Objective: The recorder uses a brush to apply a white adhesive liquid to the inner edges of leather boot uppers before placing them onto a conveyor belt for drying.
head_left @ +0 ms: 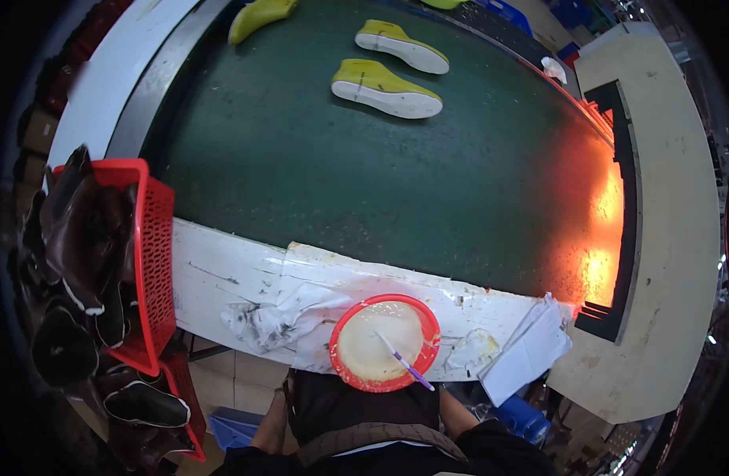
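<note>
- Dark green, flat belt [285, 166]: spans the background of my remote view, lit by an orange glow [602, 238] at right.
- Round red plastic bowl [367, 385]: on the white, stained ledge [214, 255] along the belt's near side, at the ledge's front edge; cream-coloured paste [360, 341] fills much of it.
- Slim white-and-purple brush [405, 362]: tip in the paste, handle crossing the bowl's near rim.
- Bare left forearm [269, 428] and bare right forearm [457, 412]: either side of the lap; left hand and right hand are hidden, so I cannot tell whether they are spread, pressed together or pinching.
- Crumpled, dark-smudged white cloth [261, 323]: left of the bowl.
- Folded white sheet [523, 353]: right.
- Perforated red plastic basket [154, 254]: far left, holding dark brown shoe uppers [79, 238].
- Two yellow, white-soled shoe forms [387, 89]: sideways on the belt, apart.
</note>
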Demonstrator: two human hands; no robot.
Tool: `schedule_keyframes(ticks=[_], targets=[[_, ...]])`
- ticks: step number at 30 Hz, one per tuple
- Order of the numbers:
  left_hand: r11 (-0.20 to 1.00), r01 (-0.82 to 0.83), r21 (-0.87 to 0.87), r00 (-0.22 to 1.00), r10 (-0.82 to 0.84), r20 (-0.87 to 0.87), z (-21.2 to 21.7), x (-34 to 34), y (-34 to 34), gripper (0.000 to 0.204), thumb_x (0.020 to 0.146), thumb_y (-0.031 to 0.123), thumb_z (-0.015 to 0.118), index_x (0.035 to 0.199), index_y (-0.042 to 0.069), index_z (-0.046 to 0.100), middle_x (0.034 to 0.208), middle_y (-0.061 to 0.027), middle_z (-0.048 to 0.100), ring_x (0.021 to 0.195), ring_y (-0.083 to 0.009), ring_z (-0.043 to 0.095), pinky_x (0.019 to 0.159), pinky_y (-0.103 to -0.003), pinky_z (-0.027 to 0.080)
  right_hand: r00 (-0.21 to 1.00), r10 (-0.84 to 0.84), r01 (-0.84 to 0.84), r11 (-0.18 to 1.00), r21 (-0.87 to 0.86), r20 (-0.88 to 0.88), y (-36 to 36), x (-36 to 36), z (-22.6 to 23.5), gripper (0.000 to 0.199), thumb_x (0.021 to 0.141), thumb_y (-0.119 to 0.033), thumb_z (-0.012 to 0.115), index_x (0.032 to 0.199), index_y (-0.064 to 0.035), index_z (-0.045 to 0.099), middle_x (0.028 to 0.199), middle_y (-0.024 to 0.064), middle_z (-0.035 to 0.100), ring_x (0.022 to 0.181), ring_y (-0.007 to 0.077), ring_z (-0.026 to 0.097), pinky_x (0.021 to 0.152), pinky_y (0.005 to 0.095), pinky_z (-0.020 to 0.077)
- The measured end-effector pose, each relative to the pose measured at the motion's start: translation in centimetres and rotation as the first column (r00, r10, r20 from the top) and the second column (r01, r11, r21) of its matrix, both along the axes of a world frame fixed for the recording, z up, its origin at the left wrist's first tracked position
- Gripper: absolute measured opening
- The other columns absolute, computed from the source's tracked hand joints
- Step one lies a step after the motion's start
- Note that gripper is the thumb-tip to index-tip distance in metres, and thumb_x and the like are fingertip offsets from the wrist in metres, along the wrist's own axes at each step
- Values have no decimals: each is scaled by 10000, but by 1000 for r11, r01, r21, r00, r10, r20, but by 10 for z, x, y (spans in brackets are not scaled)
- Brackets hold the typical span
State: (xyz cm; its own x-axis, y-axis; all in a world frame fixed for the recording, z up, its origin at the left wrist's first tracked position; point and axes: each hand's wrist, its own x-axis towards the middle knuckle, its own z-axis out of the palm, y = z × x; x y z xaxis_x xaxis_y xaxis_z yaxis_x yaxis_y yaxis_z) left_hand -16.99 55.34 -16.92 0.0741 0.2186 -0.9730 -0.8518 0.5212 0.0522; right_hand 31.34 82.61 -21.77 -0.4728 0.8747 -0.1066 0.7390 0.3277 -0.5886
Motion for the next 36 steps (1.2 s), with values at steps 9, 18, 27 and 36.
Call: schedule_keyframes(ticks=[9, 18, 27, 36], targets=[[964, 195, 181, 960, -150, -235, 16, -5, -110, 551, 1078, 447, 467, 1438, 43, 567, 1185, -128, 705, 943, -249, 658, 844, -427, 547, 943, -210, 149, 960, -239, -257, 30, -105, -41, 292, 987, -189, 628, 1070, 74, 723, 1026, 121, 747, 852, 266, 691, 815, 406, 555], [964, 118, 236, 783, 56, -620, 66, -76, -55, 419, 1066, 393, 552, 1381, 133, 644, 1144, -78, 742, 996, -193, 724, 830, -389, 586, 968, -139, 89, 969, -231, -211, -13, -130, 106, 211, 988, -115, 628, 1091, 25, 748, 1032, 199, 766, 959, 326, 737, 860, 402, 546], [934, -38, 355, 635, 297, -713, 140, -64, -38, 263, 1062, 245, 609, 1266, 96, 682, 989, -67, 770, 785, -153, 745, 650, -284, 580, 882, -119, -74, 920, -384, -457, -30, -181, 398, 177, 1028, -143, 636, 1039, -3, 745, 795, -10, 673, 705, 56, 591, 636, 245, 477], [838, 322, 440, 158, 411, -898, 287, -47, 21, 228, 1054, 162, 588, 1207, 29, 693, 921, -65, 751, 789, -130, 709, 706, -255, 547, 911, 362, -174, 773, 610, -198, 3, -316, 448, 165, 879, -159, 763, 1006, -53, 766, 921, 91, 748, 895, 275, 624, 791, 403, 502]])
